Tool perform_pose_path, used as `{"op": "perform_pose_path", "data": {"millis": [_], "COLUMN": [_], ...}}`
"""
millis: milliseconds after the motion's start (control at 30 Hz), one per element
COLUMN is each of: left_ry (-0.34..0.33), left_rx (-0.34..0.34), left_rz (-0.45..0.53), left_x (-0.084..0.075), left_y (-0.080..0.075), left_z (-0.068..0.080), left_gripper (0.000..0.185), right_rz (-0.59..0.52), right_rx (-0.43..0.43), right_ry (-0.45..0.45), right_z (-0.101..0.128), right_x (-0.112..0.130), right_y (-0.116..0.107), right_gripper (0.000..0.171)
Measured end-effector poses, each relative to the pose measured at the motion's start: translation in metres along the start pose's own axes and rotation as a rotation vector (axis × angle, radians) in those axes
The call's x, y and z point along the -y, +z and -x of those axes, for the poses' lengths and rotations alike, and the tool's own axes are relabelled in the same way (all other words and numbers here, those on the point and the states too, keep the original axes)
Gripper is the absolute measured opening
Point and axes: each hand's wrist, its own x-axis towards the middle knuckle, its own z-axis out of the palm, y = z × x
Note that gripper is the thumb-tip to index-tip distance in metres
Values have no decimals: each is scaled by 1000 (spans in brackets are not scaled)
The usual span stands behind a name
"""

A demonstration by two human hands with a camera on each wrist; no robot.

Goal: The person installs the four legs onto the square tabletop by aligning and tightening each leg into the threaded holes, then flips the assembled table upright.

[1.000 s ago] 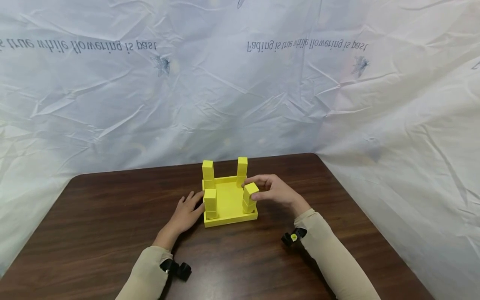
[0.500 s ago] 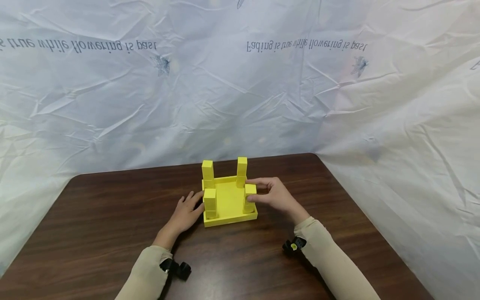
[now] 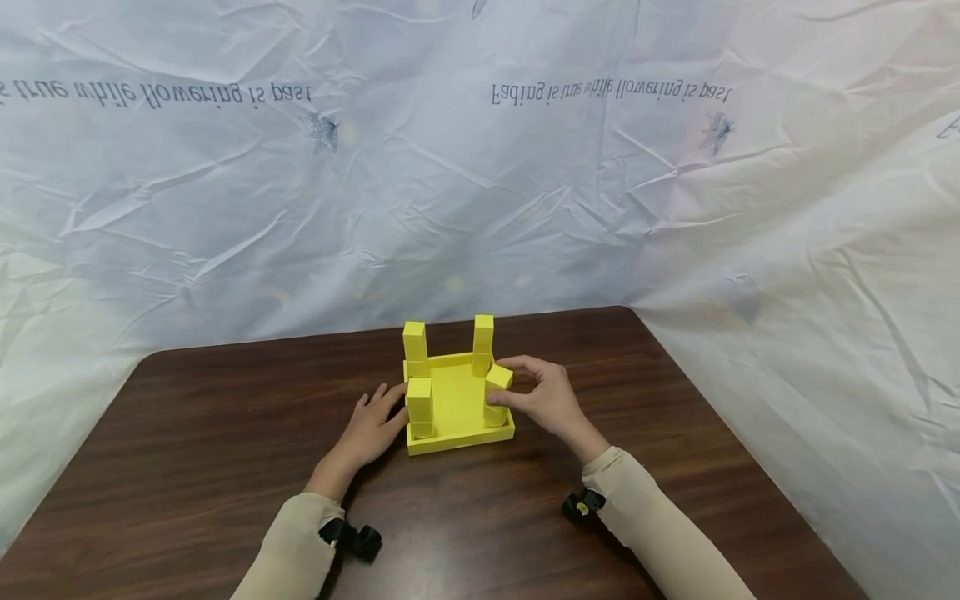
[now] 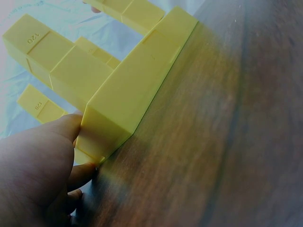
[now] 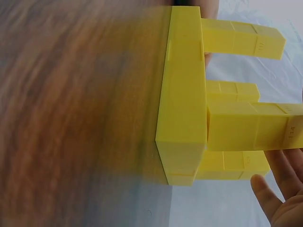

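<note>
A yellow tray (image 5: pixel 182 94) stands on the brown wooden table (image 5: pixel 71 94), seen from the side so that its outer wall runs up and down the middle of the picture. Four yellow posts stick out of it toward the right edge. The nearest post (image 5: pixel 253 125) is the largest in view and bears faint stamped figures near its end. Another post (image 5: pixel 244 39) sits near the top, a shorter-looking one (image 5: pixel 232 90) between them, and one (image 5: pixel 232 170) low down. The right hand (image 5: pixel 281 196) shows at the bottom right corner, its fingers (image 5: pixel 289 165) lying against the end of the nearest post. Pale sheeting (image 5: pixel 222 203) fills the background.
</note>
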Motion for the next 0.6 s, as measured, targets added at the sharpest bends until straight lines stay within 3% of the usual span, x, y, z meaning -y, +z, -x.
{"op": "perform_pose_path", "data": {"millis": [267,433,600], "left_ry": [-6,-1,7], "left_rx": [4,0,-7], "left_rz": [1,8,9], "left_x": [-2,-2,-1], "left_y": [0,0,1], "left_z": [0,0,0], "left_gripper": [57,57,57], "right_rz": [22,-43,-168], "right_rx": [6,104,257], "right_ry": [-39,-43,-56], "right_z": [0,-4,-14], "right_x": [-1,-2,-3], "right_y": [1,-7,-20], "right_gripper": [58,74,78]}}
